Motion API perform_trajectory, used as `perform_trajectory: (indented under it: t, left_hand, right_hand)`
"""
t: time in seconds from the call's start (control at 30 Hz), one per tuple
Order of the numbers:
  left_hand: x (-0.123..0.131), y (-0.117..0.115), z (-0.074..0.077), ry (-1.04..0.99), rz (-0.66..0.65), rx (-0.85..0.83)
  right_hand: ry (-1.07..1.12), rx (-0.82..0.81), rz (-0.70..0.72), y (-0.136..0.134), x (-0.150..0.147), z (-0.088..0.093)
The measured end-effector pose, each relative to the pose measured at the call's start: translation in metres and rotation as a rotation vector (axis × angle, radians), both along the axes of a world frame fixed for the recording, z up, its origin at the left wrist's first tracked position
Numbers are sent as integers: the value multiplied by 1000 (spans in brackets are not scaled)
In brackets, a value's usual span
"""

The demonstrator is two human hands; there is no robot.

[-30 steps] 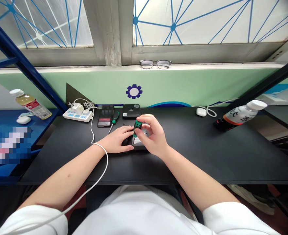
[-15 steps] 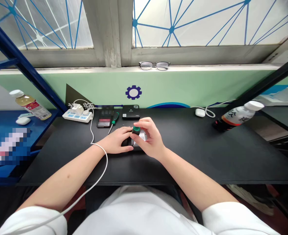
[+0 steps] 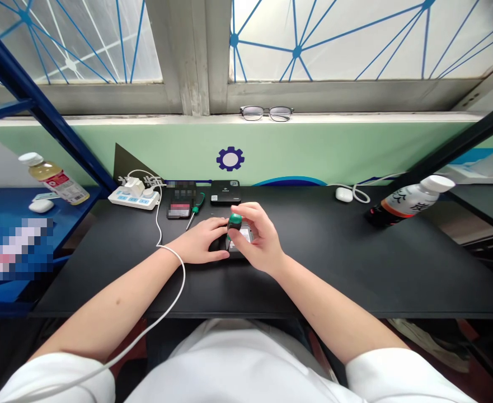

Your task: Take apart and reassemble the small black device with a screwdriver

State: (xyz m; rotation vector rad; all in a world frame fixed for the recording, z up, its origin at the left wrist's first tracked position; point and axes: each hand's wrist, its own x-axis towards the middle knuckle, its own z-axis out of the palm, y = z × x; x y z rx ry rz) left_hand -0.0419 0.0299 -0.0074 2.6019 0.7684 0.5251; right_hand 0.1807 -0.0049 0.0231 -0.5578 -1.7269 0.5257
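Note:
A stubby screwdriver [image 3: 234,221] with a green and black handle stands nearly upright in my right hand [image 3: 261,238], its handle between thumb and fingers. Beneath it lies a small dark device [image 3: 244,235] with a white label, perhaps a hard drive, flat on the desk. The screwdriver's tip is too small to make out. My left hand [image 3: 204,240] rests against the device's left side, fingers and thumb stretched out and apart. Just beyond that hand, a second green-handled screwdriver [image 3: 196,207] lies on the desk.
A black box [image 3: 225,192] and a dark flat item [image 3: 179,210] lie behind my hands. The power strip [image 3: 132,197] is at left; its white cable crosses my left forearm. A bottle [image 3: 409,200] and an earbud case [image 3: 344,194] are at right. Glasses [image 3: 266,113] rest on the sill.
My right hand has shifted slightly on the screwdriver, and more of the green handle shows. My left hand stays in place. The camera view has moved a little.

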Motion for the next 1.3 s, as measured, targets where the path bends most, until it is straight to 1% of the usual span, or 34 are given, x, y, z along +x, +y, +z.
perform_trajectory:
  t: [0.1, 0.17, 0.3, 0.43, 0.6, 0.83, 0.97, 1.13, 1.2, 1.3]
  left_hand:
    - [1, 0, 1, -18, -20, -4]
    - [1, 0, 2, -16, -14, -5]
    - [0, 0, 2, -11, 3, -13]
    - [-1, 1, 0, -22, -4, -8]
    - [-2, 1, -2, 26, 20, -9]
    - [-2, 1, -2, 45, 29, 2]
    - [-1, 1, -3, -6, 46, 49]
    - [1, 3, -6, -46, 134, 124]
    - [1, 7, -8, -27, 205, 147]
    - [-1, 16, -13, -6, 357, 176]
  right_hand:
    - [28, -38, 80, -1, 0, 1]
    - [22, -24, 51, -1, 0, 2]
    - [-29, 42, -60, 1, 0, 4]
    - [-24, -12, -43, 1, 0, 2]
    - [27, -70, -62, 1, 0, 1]
    - [98, -65, -72, 2, 1, 2]
    - [171, -48, -82, 3, 0, 2]
    - [227, -71, -145, 7, 2, 1]
    - [247, -90, -196, 11, 6, 2]
    - [244, -117, -288, 19, 17, 4]
